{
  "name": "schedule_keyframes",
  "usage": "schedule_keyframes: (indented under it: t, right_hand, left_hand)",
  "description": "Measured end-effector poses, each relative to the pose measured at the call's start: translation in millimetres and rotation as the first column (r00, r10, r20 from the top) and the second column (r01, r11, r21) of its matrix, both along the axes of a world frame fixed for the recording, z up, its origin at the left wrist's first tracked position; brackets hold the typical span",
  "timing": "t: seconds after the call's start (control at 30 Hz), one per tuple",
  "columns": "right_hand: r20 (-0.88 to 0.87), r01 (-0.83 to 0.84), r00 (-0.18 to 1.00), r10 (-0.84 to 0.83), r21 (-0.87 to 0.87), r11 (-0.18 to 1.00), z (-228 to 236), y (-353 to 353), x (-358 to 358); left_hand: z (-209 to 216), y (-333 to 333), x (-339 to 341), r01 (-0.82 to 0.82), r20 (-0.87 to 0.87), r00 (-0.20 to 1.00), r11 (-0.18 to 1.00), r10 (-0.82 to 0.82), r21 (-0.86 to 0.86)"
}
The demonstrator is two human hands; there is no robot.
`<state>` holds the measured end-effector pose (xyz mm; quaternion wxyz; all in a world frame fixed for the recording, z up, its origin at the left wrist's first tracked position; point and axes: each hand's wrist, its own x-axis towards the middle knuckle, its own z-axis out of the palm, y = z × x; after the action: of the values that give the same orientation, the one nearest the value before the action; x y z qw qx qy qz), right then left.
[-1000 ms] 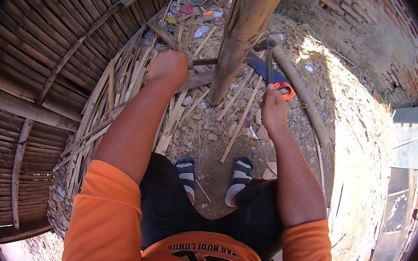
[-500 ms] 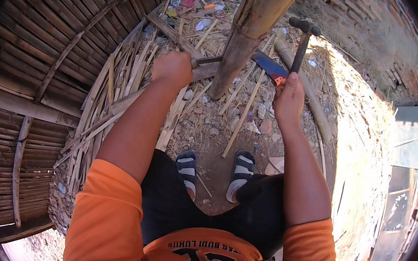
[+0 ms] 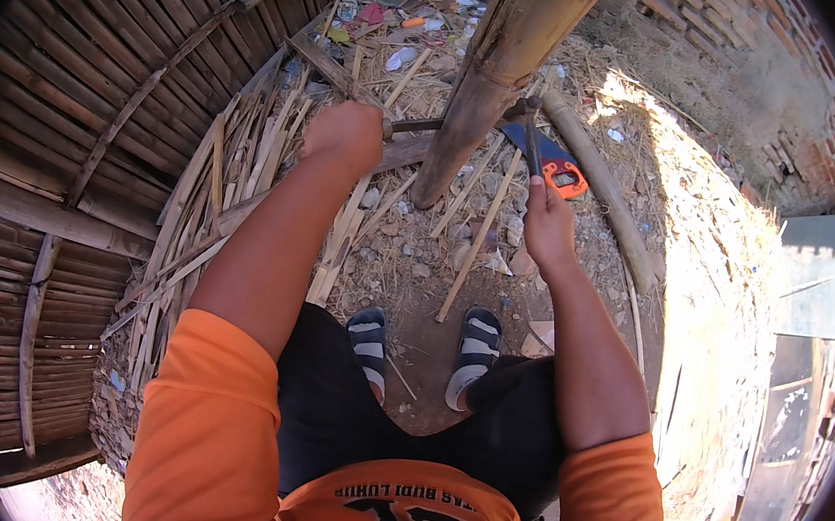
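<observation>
My left hand [image 3: 344,140] is wrapped round the handle of a long-bladed knife [image 3: 416,125], whose narrow dark blade runs right to the bamboo pole [image 3: 472,115]. Where the pole meets the blade, I cannot tell how deep it sits. The thick pole slants upright, its lower end above the ground. In my right hand [image 3: 550,225] is a hammer [image 3: 533,149], gripped by its dark handle, its head at the pole's right side. I cannot tell if the head touches anything. A handsaw [image 3: 552,160] with blue blade and orange handle lies just beyond the hammer.
Split bamboo strips [image 3: 278,147] are heaped on the left beside a slatted bamboo wall [image 3: 80,108]. A round bamboo length [image 3: 606,178] lies at right, before a brick wall [image 3: 794,106]. Stones and litter [image 3: 397,58] cover the ground past my sandaled feet [image 3: 478,342].
My right hand has swung the hammer left and down, bringing its head from out to the right to beside the pole. The saw's orange handle now shows. My left hand stays in place.
</observation>
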<state>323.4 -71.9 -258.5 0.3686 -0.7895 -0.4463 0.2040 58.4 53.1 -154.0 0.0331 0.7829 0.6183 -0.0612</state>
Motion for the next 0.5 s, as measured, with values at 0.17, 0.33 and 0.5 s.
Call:
schedule_keyframes:
  t: [0.17, 0.33, 0.5]
  right_hand:
    - [-0.225, 0.026, 0.974, 0.033, 0.253, 0.967, 54, 3, -8]
    - [0.213, -0.004, 0.977, -0.005, 0.038, 0.999, -20, 1, -2]
    - [-0.254, 0.097, 0.967, -0.035, 0.235, 0.967, 63, 8, -10]
  left_hand:
    - [1, 1, -11, -0.008, 0.017, 1.000, 1.000, 0.008, -0.008]
    - [4, 9, 3, 0.012, 0.009, 1.000, 1.000, -0.012, -0.013]
    - [4, 5, -7, -0.015, 0.022, 1.000, 1.000, 0.015, 0.001]
